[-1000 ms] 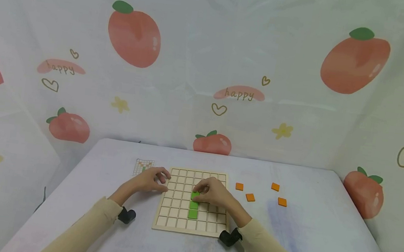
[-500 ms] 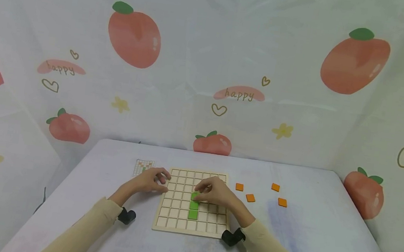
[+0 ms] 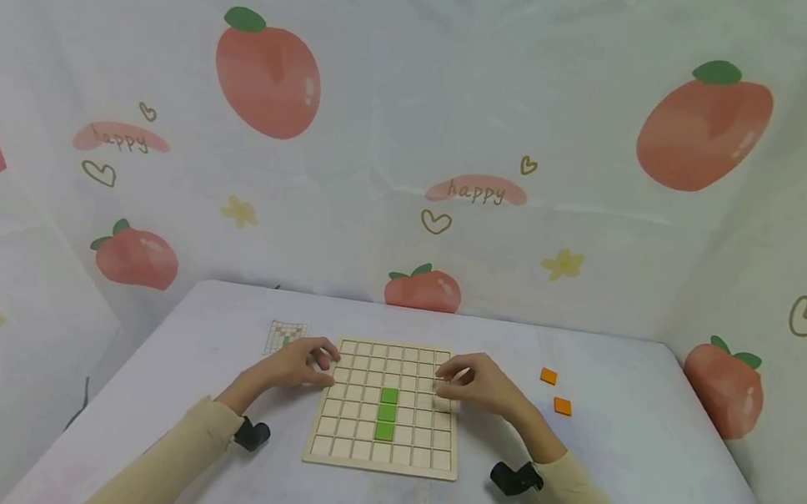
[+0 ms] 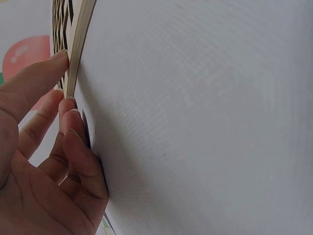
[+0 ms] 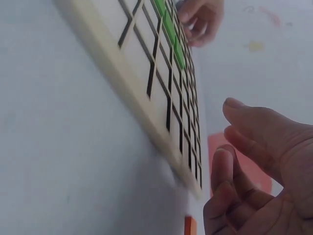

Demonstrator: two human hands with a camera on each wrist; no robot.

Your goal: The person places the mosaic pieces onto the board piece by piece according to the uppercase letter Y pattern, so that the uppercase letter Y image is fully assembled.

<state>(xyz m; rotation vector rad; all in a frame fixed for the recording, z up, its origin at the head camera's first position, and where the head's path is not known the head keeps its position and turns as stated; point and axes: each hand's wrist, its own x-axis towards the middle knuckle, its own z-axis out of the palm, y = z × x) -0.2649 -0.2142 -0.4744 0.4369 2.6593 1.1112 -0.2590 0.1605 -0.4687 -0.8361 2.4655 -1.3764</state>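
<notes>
A pale wooden grid board point(image 3: 348, 425) lies on the table. Three green tiles point(image 3: 387, 413) sit in neighbouring cells of one column near its middle. My left hand point(image 3: 295, 361) rests at the board's left edge, thumb and fingertips touching the rim, as the left wrist view shows with the board edge point(image 4: 77, 54) beside the thumb. Over the board's right edge hovers my right hand point(image 3: 481, 383), its thumb and fingers apart with nothing between them. In the right wrist view an orange tile point(image 5: 190, 225) shows partly, below that hand.
Two orange tiles point(image 3: 563, 406) lie on the table to the right of my right hand. A small card with a coloured grid pattern point(image 3: 285, 337) lies behind my left hand. Fabric printed with fruit point(image 3: 423, 290) hangs behind the table.
My right hand has let go of the green tile at the top of the column and moved right to the board's edge, now covering two orange tiles in the head view. The left hand stays put.
</notes>
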